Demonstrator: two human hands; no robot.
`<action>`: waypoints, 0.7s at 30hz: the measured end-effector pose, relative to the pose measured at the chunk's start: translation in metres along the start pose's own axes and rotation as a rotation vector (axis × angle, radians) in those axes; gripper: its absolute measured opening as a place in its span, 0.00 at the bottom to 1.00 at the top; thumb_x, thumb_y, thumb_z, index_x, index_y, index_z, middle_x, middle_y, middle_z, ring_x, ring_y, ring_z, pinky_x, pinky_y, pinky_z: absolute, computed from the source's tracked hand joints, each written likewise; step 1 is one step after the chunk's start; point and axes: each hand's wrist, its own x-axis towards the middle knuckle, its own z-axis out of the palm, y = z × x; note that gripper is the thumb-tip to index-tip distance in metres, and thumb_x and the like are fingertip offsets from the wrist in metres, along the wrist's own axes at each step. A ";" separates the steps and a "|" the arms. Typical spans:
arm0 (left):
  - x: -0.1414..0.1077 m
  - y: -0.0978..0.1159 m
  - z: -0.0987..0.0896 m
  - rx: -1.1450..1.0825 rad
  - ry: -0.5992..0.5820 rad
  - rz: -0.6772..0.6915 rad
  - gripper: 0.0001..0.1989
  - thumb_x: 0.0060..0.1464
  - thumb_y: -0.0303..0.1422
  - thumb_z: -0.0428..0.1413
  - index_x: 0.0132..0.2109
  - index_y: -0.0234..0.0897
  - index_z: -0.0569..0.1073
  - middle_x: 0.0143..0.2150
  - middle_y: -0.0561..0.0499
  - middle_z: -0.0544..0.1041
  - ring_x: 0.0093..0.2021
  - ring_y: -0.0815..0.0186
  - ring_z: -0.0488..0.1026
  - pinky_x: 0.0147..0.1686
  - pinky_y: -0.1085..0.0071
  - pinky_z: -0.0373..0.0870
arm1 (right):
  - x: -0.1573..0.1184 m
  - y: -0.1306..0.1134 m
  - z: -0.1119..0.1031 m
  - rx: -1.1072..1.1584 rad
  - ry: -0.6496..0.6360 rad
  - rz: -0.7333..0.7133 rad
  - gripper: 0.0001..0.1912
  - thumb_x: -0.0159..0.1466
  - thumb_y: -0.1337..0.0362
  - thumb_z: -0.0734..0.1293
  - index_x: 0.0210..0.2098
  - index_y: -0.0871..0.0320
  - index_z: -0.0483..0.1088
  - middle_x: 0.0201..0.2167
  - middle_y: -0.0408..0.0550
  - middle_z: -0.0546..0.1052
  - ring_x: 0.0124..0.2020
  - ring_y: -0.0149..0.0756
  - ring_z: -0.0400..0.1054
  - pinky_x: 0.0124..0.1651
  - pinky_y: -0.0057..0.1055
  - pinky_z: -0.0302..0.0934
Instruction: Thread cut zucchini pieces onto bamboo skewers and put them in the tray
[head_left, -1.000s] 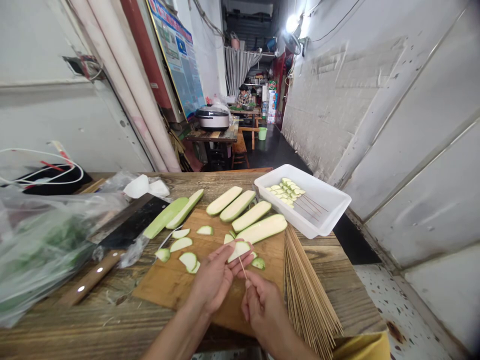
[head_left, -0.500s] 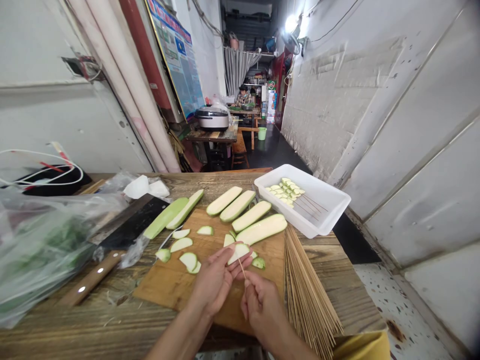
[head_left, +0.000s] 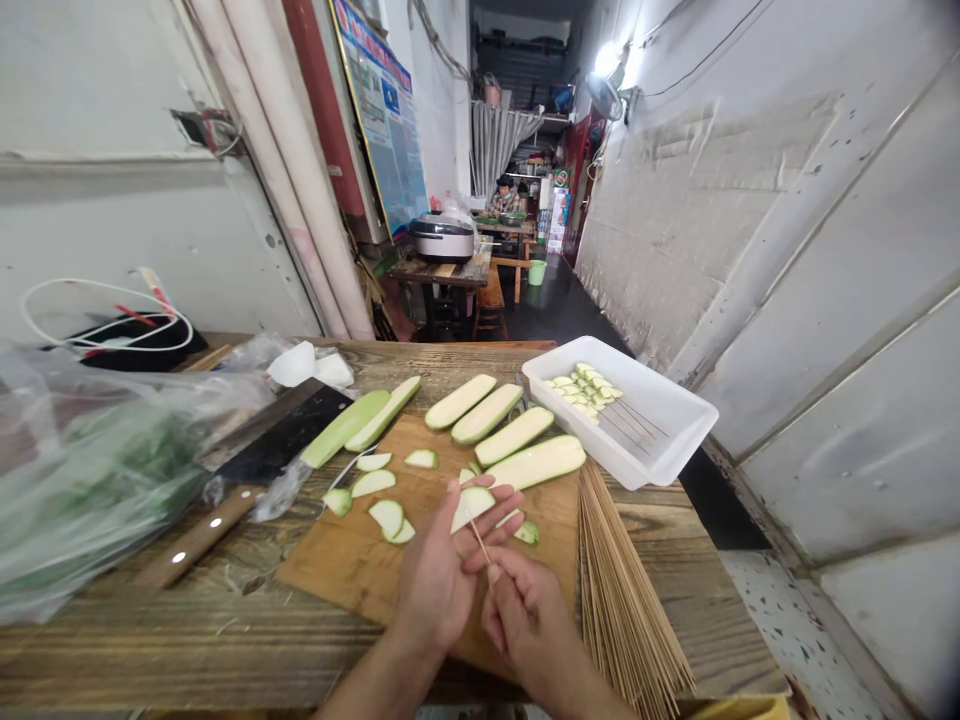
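Observation:
My left hand is palm up beneath a half-round zucchini slice, which rests across its stretched fingers with the thumb at its left edge. In a pinch, my right hand holds a thin bamboo skewer, its upper end at the slice's flat lower side; whether the tip is inside I cannot tell. Both hands are over the wooden cutting board. Cut slices lie on the board's left, and a few sit partly hidden behind my fingers. Several halved zucchini pieces line the board's far side.
A white plastic tray with skewered slices stands at the far right. Loose bamboo skewers lie along the board's right side. Leftward are a cleaver, longer zucchini pieces and a plastic bag of greens. A person sits far back.
My left fingers have spread out and the thumb has slid off the slice's face to its edge. The skewer stays in my right hand at the slice. The whole view has shifted slightly.

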 end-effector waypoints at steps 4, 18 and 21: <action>-0.002 -0.002 -0.001 0.008 0.019 0.038 0.13 0.56 0.36 0.50 0.42 0.30 0.71 0.39 0.38 0.78 0.42 0.57 0.76 0.45 0.62 0.72 | -0.002 -0.004 0.002 -0.029 -0.013 -0.001 0.26 0.65 0.45 0.54 0.35 0.63 0.67 0.13 0.34 0.57 0.13 0.23 0.47 0.17 0.20 0.45; -0.001 -0.009 -0.003 0.122 -0.021 0.132 0.15 0.52 0.40 0.54 0.38 0.30 0.71 0.31 0.43 0.78 0.33 0.61 0.77 0.40 0.65 0.74 | -0.005 -0.002 0.010 -0.003 0.041 -0.020 0.28 0.64 0.43 0.54 0.34 0.62 0.72 0.11 0.35 0.55 0.12 0.24 0.45 0.15 0.20 0.43; 0.000 -0.011 -0.005 0.118 -0.027 0.123 0.15 0.51 0.40 0.55 0.38 0.30 0.71 0.31 0.43 0.79 0.34 0.60 0.77 0.40 0.64 0.74 | -0.005 -0.001 0.011 -0.010 0.039 -0.010 0.27 0.64 0.44 0.55 0.34 0.61 0.72 0.11 0.35 0.56 0.12 0.24 0.46 0.15 0.21 0.44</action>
